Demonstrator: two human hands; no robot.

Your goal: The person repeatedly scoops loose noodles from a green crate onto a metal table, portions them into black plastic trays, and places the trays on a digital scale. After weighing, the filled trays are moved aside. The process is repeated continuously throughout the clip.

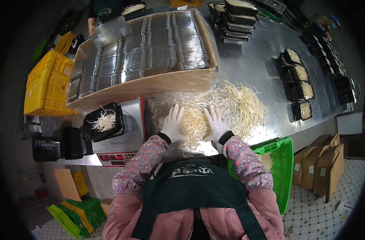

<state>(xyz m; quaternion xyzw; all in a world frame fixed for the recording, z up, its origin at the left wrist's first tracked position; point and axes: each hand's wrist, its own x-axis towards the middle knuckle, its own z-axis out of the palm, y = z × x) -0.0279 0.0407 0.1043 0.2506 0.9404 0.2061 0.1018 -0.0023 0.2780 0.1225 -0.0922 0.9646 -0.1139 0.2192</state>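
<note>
A heap of bean sprouts lies on the steel table before me, between my two white-gloved hands. My left hand rests against the heap's left side with its fingers apart. On the opposite side, my right hand is spread too, touching the sprouts, with a looser, wider pile beyond it. Neither hand is closed around anything. Left of my hands, a black plastic tray partly filled with bean sprouts stands tilted on the steel platform of a weighing scale, whose red display panel is lit.
A cardboard box of clear plastic lids stands behind the sprouts. Filled trays are stacked at the back and lined up at right. Empty black trays sit left. A green crate stands by my right arm. Two other people are at the far side.
</note>
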